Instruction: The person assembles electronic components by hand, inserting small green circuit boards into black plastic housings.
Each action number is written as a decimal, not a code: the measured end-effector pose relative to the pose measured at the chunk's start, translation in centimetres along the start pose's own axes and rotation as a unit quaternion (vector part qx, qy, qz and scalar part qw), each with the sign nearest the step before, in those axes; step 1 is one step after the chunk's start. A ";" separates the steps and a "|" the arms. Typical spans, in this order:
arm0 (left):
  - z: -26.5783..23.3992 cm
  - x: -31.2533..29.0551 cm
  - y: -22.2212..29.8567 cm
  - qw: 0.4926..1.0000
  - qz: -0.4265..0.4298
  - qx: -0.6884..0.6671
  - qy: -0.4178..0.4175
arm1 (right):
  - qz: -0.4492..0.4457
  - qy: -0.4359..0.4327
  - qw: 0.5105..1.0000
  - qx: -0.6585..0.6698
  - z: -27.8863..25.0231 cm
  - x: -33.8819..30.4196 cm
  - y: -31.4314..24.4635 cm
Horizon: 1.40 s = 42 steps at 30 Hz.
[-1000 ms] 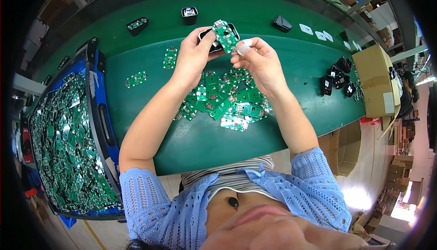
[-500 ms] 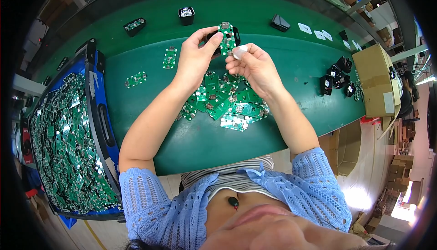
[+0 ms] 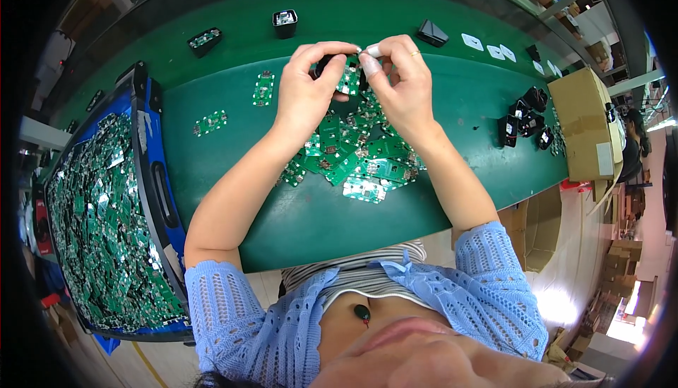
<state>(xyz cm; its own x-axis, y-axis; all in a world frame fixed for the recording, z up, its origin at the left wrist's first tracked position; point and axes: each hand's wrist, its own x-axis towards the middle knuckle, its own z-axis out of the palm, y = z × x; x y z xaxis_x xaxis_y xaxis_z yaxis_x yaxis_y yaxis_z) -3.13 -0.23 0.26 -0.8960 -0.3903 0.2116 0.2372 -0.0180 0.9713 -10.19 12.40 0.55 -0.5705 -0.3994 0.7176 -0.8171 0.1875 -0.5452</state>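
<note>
As seen in the head view, one component-studded green circuit board (image 3: 349,81) is held beyond the jumbled board heap (image 3: 388,169). Left of heap: two flat loose boards (image 3: 263,88); beyond it: one squarish black cup (image 3: 285,29). Board and black housing (image 3: 323,65) are gripped by curled left hand (image 3: 305,81); right hand (image 3: 406,77) nearly closed at board's end, pinch can't be told.

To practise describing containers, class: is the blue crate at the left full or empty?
Full, apparently: green circuit boards cover the visible inside of the crate; their depth cannot be told.
</note>
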 end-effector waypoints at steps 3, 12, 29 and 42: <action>-0.3 0.2 -0.2 0.999 0.044 -0.006 0.028 | 0.006 -0.034 0.999 0.019 -0.6 0.5 -0.4; -0.3 0.2 -0.3 0.961 0.194 0.187 0.059 | -0.079 -0.077 0.993 -0.052 -1.4 1.0 -0.5; -0.4 0.0 0.3 0.999 0.001 0.048 -0.025 | -0.016 -0.056 0.998 0.002 -1.7 0.1 -0.8; 0.3 -0.5 0.3 0.961 0.181 0.198 0.058 | -0.073 -0.076 0.994 -0.035 -1.4 -0.1 -0.3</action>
<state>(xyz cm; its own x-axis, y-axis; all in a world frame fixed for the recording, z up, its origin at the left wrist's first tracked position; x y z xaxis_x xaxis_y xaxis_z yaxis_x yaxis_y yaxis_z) -2.73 0.22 0.53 -0.7280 -0.4049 0.5532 0.3439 0.4823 0.8057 -10.00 13.68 1.25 -0.4311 -0.5565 0.7102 -0.8969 0.1781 -0.4048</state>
